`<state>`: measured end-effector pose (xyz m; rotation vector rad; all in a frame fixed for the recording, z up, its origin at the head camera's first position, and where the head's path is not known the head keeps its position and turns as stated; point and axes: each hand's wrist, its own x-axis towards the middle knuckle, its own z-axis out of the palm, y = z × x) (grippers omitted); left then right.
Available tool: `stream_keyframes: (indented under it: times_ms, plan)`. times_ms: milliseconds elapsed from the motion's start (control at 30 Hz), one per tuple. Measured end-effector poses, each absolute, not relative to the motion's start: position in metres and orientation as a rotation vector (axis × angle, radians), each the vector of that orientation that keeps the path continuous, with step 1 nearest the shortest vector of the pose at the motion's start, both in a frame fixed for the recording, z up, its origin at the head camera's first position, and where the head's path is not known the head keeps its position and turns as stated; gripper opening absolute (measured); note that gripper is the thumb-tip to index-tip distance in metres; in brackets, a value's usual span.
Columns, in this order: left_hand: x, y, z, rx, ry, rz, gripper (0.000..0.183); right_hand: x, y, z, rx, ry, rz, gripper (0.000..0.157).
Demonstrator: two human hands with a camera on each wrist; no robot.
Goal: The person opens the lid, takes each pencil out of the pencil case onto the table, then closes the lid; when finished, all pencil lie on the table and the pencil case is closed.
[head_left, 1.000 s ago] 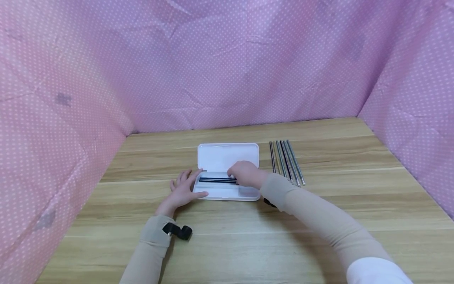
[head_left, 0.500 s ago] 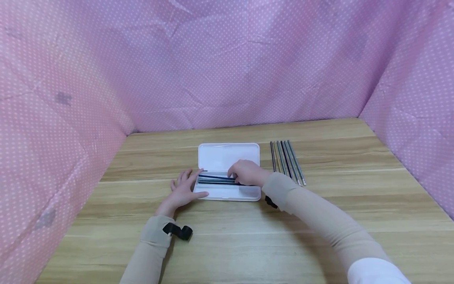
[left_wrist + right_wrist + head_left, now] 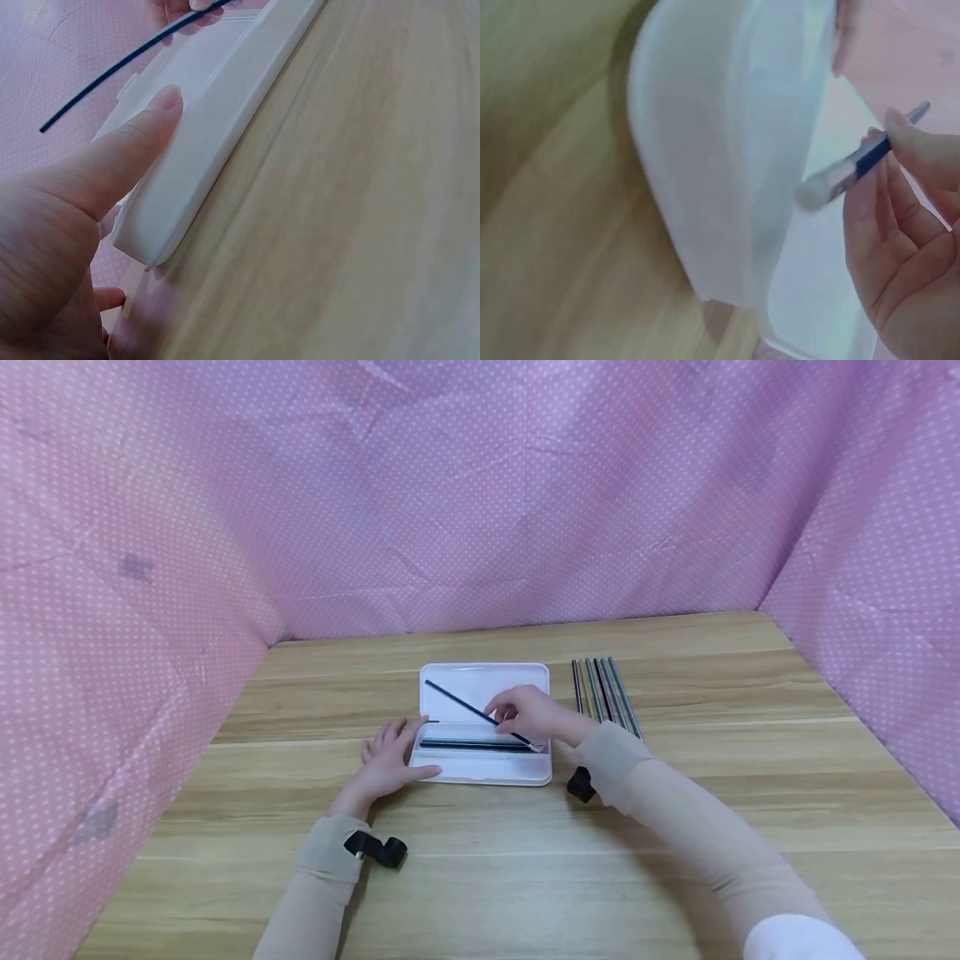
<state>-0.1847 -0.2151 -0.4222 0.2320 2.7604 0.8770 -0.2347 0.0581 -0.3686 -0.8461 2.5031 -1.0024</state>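
A white plastic pencil case lies on the table with its lid folded back. My left hand rests at its left end, with the fingers stretched along the side and the thumb on the front wall. In my right hand, thumb and fingers pinch a dark pencil near its middle, held tilted above the case. Its eraser end points down toward the case's right end in the right wrist view. Several dark pencils lie lengthwise in the tray. A small dark tip shows beside the left fingertips.
To the right of the case, several pencils lie side by side on the wooden table, their near ends partly hidden by the right arm. Pink dotted cloth hangs behind and at both sides.
My right hand has lifted a dark pencil out of the tray, and its left end has swung up over the lid. The left hand has stayed at the case's end.
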Motion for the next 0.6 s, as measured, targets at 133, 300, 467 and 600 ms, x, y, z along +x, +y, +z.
stream_keyframes:
  times_ms: [133, 300, 467, 600]
  plan:
    - [-0.185, -0.216, -0.423, 0.233, 2.76, 0.875, 0.089, -0.235, 0.063, -0.37, -0.728, 2.415, -1.183, 0.033]
    - [-0.185, -0.216, -0.423, 0.227, 2.755, 0.879, 0.088, -0.232, 0.07, -0.371, -0.538, 2.267, -1.368, 0.042]
    - [-0.185, -0.215, -0.423, 0.231, 2.756, 0.874, 0.088, -0.225, 0.079, -0.369, -0.481, 2.178, -1.482, 0.048]
    - [-0.185, -0.215, -0.423, 0.236, 2.756, 0.872, 0.088, -0.221, 0.085, -0.37, -0.447, 2.149, -1.525, 0.052]
